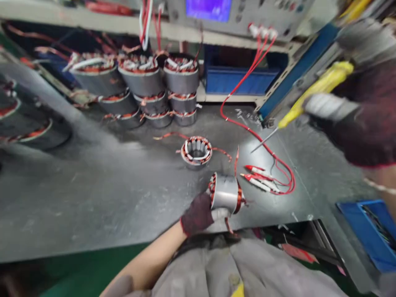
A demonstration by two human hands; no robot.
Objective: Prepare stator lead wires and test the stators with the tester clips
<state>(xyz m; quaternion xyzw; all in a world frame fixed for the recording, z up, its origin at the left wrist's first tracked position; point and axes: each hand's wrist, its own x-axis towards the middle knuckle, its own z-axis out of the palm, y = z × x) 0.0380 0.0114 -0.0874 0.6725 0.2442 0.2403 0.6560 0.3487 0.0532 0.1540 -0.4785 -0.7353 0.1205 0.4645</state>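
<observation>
My left hand (pixel 201 214), in a dark glove, is closed round a grey motor stator (pixel 226 193) with copper windings, held on its side near the table's front edge. My right hand (pixel 355 123), also gloved and blurred, is raised at the right and grips a yellow-handled screwdriver (pixel 312 93), whose metal tip points down-left toward the red leads. A second stator (pixel 196 151) lies flat on the grey table (pixel 93 194) just beyond the held one. Red test probes (pixel 258 178) with looped red wire lie right of the held stator.
Stacks of wound stators (pixel 144 88) stand at the back left, with more (pixel 18 119) at the far left. A tester with a blue screen (pixel 208 9) sits on the shelf above. Blue bins are at the back (pixel 241 80) and lower right (pixel 371 231).
</observation>
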